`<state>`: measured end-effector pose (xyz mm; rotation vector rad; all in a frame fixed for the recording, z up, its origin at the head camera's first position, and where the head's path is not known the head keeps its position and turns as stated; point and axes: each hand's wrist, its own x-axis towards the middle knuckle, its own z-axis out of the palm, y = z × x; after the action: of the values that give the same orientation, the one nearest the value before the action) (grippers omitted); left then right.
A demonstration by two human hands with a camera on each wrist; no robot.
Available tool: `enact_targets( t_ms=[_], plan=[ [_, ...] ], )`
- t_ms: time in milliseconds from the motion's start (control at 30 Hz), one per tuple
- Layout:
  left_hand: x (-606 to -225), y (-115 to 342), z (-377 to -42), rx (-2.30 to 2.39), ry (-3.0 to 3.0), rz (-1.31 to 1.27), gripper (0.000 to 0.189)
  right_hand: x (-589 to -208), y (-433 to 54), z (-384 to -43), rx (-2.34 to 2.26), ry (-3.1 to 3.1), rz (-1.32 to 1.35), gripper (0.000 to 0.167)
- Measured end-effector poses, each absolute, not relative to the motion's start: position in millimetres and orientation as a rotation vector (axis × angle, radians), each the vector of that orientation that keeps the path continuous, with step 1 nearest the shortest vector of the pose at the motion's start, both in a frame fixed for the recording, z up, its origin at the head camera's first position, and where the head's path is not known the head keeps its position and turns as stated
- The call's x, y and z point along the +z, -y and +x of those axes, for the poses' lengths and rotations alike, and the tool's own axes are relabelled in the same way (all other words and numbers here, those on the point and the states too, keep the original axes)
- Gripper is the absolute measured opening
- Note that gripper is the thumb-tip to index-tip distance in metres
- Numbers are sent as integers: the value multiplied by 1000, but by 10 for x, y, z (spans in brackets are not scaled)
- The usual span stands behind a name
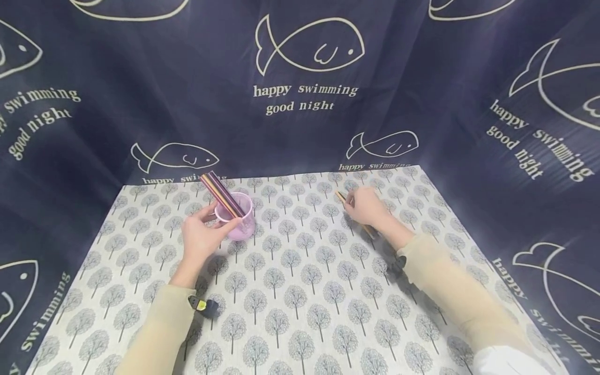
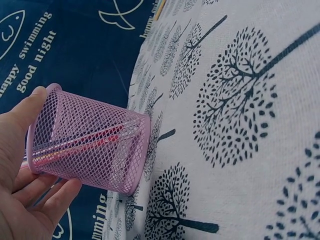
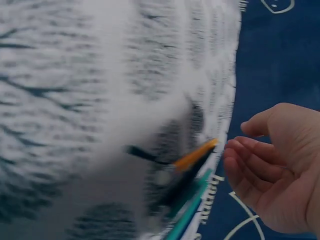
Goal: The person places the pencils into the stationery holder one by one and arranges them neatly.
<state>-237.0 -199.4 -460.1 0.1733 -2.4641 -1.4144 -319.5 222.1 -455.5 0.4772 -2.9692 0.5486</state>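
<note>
My left hand point(image 1: 201, 234) grips a pink mesh pencil cup point(image 1: 244, 229) at its rim, thumb on one side and fingers on the other. Several coloured pencils point(image 1: 220, 192) lean out of the cup toward the upper left. Through the mesh in the left wrist view, red pencils point(image 2: 100, 137) show inside it. Over on the right, my right hand point(image 1: 367, 208) hovers above a few loose pencils point(image 1: 370, 230). The right wrist view has its fingertips beside an orange pencil point(image 3: 197, 155), thumb apart from them; a teal pencil point(image 3: 190, 215) lies close by, blurred.
A white cloth with a tree print point(image 1: 290, 297) covers the table. Dark blue curtain point(image 1: 309, 140) with fish drawings and lettering hangs behind the table and along both sides. A strapped wrist camera point(image 1: 203, 304) sits below my left hand.
</note>
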Motion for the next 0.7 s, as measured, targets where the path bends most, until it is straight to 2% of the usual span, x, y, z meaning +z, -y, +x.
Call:
enact_targets(
  t_ms=[333,433,600,700],
  plan=[
    [-4605,2000,-2387,-1392,2459,132,82,-4692,-2229,-3169,392,3034,379,12],
    [-4596,2006,-2378,-1395,2458,149,82,-4664,-2184,-3190,354,3072,402,16],
    [-4596,2016,-2378,-1364,2467,139,81,-4507,-2004,-3247,491,3089,429,10],
    [-4584,2014,-2380,-1338,2475,135,81,-4306,-1769,-3260,666,2989,531,13]
  ],
)
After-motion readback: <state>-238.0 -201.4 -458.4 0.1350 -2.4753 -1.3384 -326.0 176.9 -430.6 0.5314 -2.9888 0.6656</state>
